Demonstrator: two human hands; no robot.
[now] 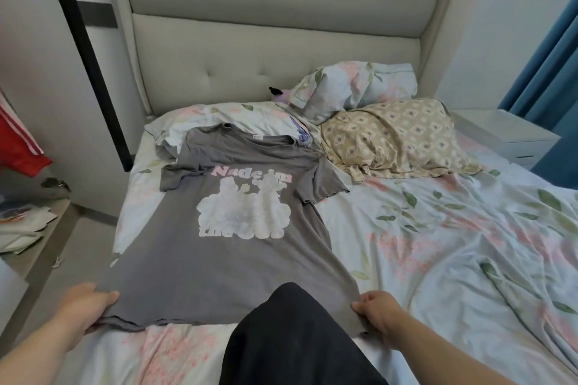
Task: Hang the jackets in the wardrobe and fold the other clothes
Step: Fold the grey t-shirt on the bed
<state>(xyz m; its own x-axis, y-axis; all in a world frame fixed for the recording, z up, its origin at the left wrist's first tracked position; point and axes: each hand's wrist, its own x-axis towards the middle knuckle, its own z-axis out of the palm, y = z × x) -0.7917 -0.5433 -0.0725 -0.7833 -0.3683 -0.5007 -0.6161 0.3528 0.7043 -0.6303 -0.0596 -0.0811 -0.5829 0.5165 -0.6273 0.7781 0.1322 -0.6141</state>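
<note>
Fingers [110, 295] of your left hand [84, 305] and right hand [378, 312] pinch the hem corners of the T-shirt [219, 262]. Folding looks about to start; next, bring one sleeve side across the print.

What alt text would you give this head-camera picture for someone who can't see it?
A person's left hand and right hand grip the bottom corners of a grey T-shirt spread print-up on a floral-sheeted bed. Black fabric covers part of the hem between the hands; pillows lie near the padded headboard.
</note>
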